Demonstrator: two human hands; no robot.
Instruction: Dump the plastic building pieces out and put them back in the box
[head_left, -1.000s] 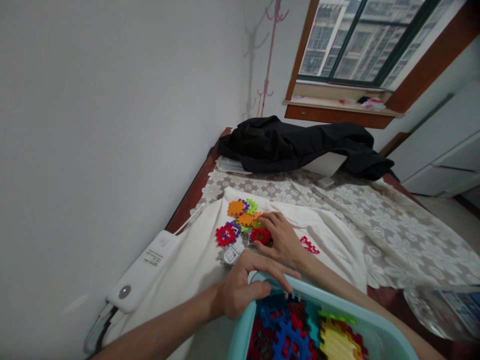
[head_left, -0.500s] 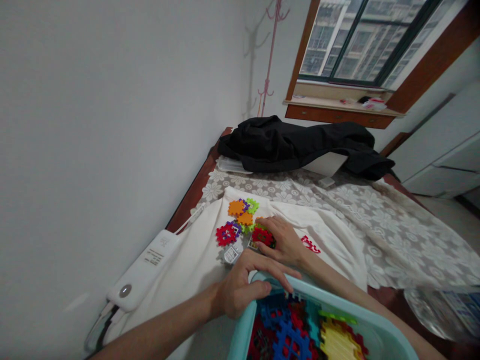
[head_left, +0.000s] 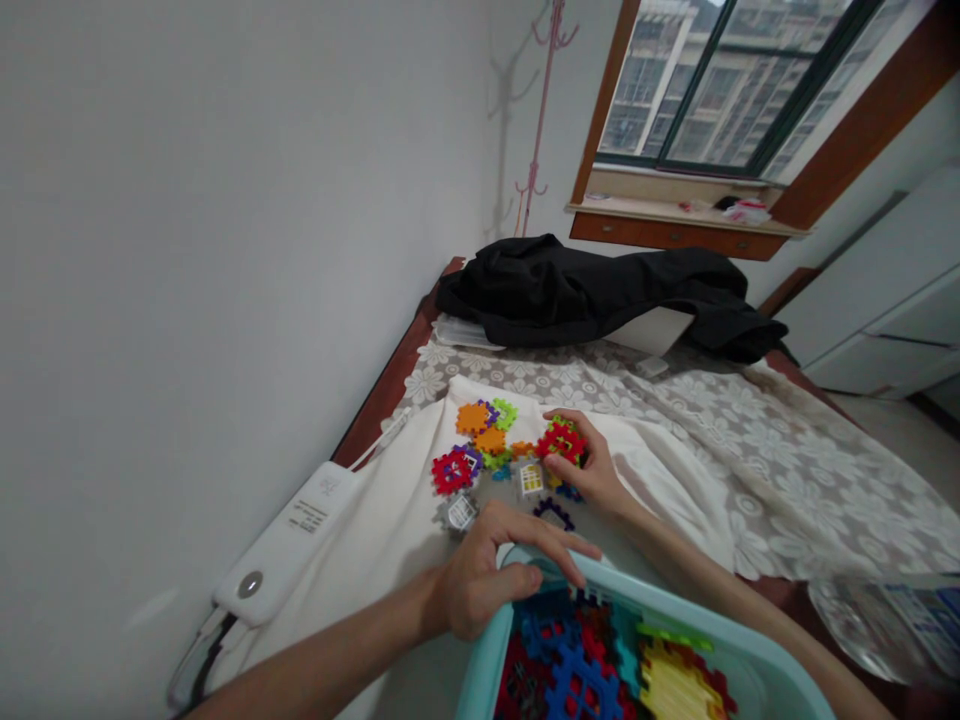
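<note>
My right hand [head_left: 592,470] is raised a little above the white cloth [head_left: 390,520], its fingers closed on a red toothed block [head_left: 560,441] with a green piece behind it. My left hand [head_left: 491,570] grips the near-left rim of a light blue basin [head_left: 487,650] full of blue, red, yellow and green blocks. Loose blocks lie on the cloth by my right hand: orange ones [head_left: 480,428], a red one [head_left: 452,470], grey window-like pieces [head_left: 529,479] and a purple piece [head_left: 553,513].
A white power bank [head_left: 289,540] with a cable lies at the left on the cloth. A black jacket [head_left: 592,295] is heaped at the far end of the lace-covered bed [head_left: 787,470]. A pink coat rack [head_left: 536,120] stands by the window. A clear wrapped item [head_left: 885,620] lies at the right.
My right hand has lifted the red block off the pile and moved it up and to the right, which uncovers grey and purple pieces beneath. My left hand has stayed on the basin's rim.
</note>
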